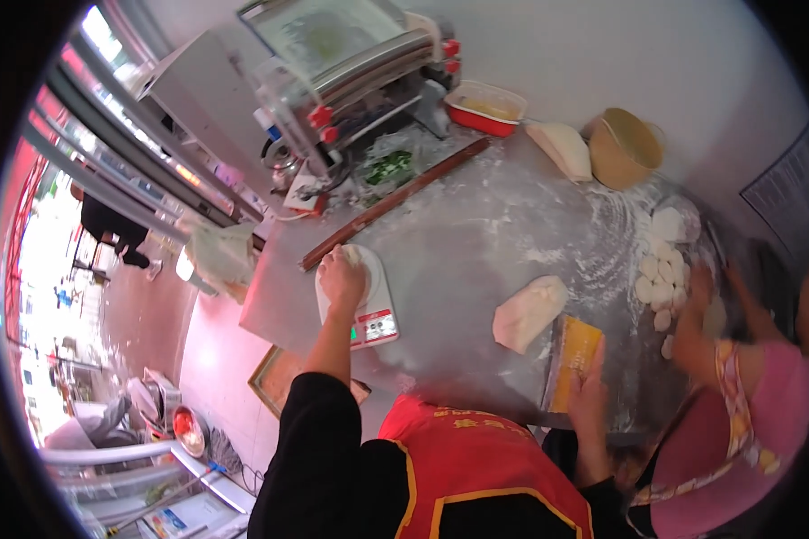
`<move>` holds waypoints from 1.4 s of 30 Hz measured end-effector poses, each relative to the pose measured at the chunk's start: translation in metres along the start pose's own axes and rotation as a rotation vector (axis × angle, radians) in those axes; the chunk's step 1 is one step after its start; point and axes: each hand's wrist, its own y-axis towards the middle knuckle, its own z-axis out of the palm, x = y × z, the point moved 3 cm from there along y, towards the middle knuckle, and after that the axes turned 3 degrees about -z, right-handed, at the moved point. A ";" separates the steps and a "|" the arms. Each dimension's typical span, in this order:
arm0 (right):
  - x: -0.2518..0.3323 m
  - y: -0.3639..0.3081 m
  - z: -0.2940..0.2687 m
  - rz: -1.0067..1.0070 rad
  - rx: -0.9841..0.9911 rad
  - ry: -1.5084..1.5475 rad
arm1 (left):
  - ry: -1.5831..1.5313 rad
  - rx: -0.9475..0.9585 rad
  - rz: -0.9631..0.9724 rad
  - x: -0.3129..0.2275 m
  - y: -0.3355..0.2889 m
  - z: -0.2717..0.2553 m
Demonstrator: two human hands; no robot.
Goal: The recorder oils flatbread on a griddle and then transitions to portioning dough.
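My left hand [342, 278] is over the pan of a white kitchen scale [383, 296], fingers curled round a small piece of dough [354, 255] that is partly hidden. On the right, my right hand [588, 392] grips a flat dough scraper [577, 355] with a broad yellow body and a grey edge along its left side. Just beyond the scraper lies a large lump of dough [529, 314] on the floured metal table [449, 269]. The scraper is close to this lump, its edge not clearly in contact with it.
A long rolling pin [395, 203] lies beyond the scale. Behind it stand a dough-rolling machine [360, 85], a red-and-white tub [486, 108], another dough piece [561, 150] and a tan bowl [624, 149]. At right, a co-worker's hands [699, 287] are beside several dough balls [661, 274].
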 end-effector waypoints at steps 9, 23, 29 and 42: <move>0.024 0.001 -0.005 -0.172 -0.023 0.066 | -0.385 0.366 0.536 -0.157 -0.016 0.040; 0.064 0.003 0.027 -0.169 0.110 0.186 | -0.514 0.752 0.536 -0.155 -0.146 0.114; 0.065 0.004 0.046 -0.208 0.150 0.101 | -0.452 0.635 0.505 -0.144 -0.153 0.100; 0.067 -0.013 0.066 -0.325 0.290 -0.055 | -0.355 0.447 0.585 -0.141 -0.124 0.107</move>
